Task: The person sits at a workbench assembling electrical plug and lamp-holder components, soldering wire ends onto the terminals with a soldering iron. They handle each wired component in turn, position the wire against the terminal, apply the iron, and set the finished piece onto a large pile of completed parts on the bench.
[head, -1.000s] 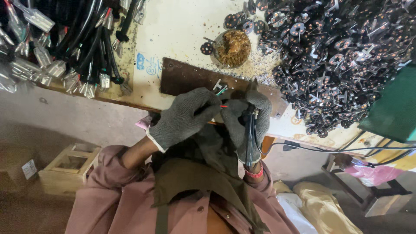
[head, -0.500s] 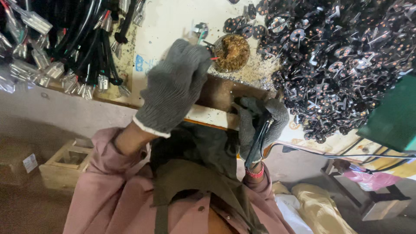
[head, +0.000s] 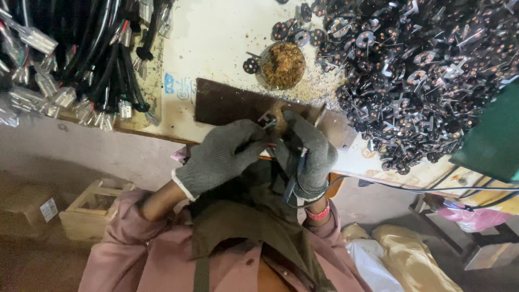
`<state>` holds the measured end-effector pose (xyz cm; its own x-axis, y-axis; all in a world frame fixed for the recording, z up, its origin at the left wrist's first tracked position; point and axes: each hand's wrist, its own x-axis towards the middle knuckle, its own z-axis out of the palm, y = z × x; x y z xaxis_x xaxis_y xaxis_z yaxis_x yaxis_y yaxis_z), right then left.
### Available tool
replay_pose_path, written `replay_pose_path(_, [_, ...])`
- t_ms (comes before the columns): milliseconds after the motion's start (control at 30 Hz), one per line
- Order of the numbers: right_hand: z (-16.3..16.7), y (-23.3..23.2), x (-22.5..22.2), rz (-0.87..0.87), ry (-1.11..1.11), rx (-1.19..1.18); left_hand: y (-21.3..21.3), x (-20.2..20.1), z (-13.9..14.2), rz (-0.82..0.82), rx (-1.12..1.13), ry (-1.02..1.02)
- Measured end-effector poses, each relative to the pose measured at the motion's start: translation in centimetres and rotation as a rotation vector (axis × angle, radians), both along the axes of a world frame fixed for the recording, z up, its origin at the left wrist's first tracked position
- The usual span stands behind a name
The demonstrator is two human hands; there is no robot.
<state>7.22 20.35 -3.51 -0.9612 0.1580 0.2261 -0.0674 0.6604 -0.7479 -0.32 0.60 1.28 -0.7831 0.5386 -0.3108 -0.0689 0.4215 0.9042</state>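
Note:
Both hands wear grey knit gloves and meet over a dark brown plate (head: 227, 103) on the bench. My left hand (head: 224, 157) pinches a small metal part (head: 267, 120) with a thin red wire against the plate. Touching it on the right, my right hand (head: 309, 154) grips a black soldering iron (head: 294, 181). Its metal tip (head: 320, 114) points up toward the plate's far edge, and its cable runs down past my wrist.
A small round dish of brown paste (head: 283, 65) stands just beyond the plate. A big heap of black round parts with metal tabs (head: 421, 70) fills the right of the bench. Bundled black cables with connectors (head: 81, 59) lie at left. A wooden crate (head: 92, 208) sits on the floor below.
My left hand reached up toward the dish of paste half a second ago and has come back down to the plate beside my right hand. The right hand stayed in place.

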Motion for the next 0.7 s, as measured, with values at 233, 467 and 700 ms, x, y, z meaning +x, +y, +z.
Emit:
replay_pose_path(233, [0.7, 0.3, -0.5, 0.104, -0.031, -0.03, 0.4, 0.0, -1.1, -0.012, -0.107, 0.407])
replay_pose_path(467, [0.1, 0.1, 0.0, 0.054, 0.018, -0.059, 1.7, -0.3, -1.4, 0.017, -0.221, 0.32])
replay_pose_path(700, [1.1, 0.4, -0.6, 0.084, -0.026, -0.057, 1.1, -0.1, -1.5, 0.011, 0.081, 0.252])
